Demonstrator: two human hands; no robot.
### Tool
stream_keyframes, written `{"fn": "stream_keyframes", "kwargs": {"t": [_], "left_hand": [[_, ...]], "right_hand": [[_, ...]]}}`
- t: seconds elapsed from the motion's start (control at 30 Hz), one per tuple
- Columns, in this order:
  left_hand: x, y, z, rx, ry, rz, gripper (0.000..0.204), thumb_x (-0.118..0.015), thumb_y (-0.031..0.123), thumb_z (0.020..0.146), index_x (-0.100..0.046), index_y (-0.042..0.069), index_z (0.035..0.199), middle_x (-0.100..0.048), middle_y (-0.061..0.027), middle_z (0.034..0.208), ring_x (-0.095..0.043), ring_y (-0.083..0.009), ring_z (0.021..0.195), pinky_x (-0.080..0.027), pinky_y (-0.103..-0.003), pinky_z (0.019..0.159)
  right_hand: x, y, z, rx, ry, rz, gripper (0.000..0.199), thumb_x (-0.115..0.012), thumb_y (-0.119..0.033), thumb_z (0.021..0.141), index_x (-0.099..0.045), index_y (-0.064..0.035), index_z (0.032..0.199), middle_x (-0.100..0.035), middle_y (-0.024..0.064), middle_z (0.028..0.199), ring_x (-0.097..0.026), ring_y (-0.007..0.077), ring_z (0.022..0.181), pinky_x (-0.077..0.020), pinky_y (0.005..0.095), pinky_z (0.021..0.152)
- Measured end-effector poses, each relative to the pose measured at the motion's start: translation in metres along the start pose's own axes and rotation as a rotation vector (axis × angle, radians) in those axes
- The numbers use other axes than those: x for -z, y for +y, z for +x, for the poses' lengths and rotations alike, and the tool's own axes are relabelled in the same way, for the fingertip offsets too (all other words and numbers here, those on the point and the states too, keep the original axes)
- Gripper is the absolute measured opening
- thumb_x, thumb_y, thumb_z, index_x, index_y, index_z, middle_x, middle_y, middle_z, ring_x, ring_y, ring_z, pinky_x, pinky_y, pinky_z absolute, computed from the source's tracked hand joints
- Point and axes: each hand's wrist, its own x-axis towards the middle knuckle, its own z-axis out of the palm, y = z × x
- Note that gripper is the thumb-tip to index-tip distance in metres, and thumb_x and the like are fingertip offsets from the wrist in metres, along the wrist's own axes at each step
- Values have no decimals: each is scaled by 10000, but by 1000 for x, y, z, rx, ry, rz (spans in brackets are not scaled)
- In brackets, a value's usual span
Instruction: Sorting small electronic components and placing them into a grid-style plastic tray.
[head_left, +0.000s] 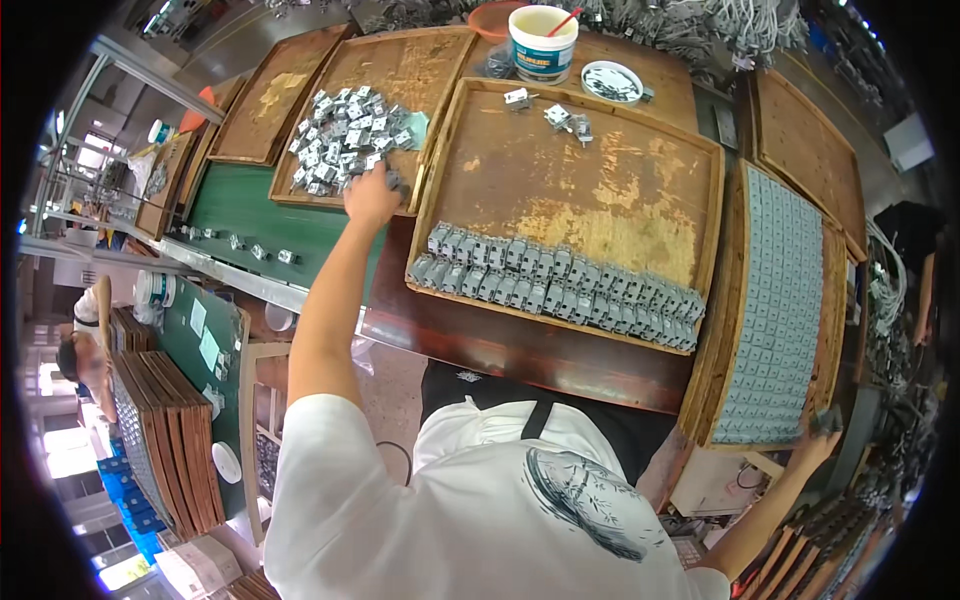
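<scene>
My left hand is at the near right edge of a pile of small boxy grey-and-white parts in a wooden tray. Its fingers close on a small grey part. At the far right, my right hand is by the near corner of a tray packed with rows of light grey parts. Its fingers curl round something dark that I cannot make out. Between my arms lies a larger wooden tray, with grey parts in tight rows along its near side.
A few loose parts lie in the large tray's far end. Behind it stand a white bucket and a white bowl. Several parts sit on a green surface at left. A person is at far left.
</scene>
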Motion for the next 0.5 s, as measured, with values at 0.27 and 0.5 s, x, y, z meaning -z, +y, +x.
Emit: {"fn": "stream_keyframes", "kwargs": {"t": [0.27,0.5], "left_hand": [[-23,-19,14,-24,92,-127,434,-661,132,752,-530,43,1156,-656,-166,1055,-644,-378,964,-531,-475,820],[30,12,-50,67,-47,-1962,389,-507,14,941,-498,64,1327,-631,-132,1148,-670,-292,926,-564,-377,789]], "right_hand": [[-73,-2,-61,-223,-335,693,316,-537,-145,994,-564,-11,1278,-652,66,1099,-617,166,932,-505,306,772],[-150,-14,-124,-97,-635,319,346,-587,-109,975,-559,-2,1303,-623,32,1179,-549,93,814,-448,256,650]]}}
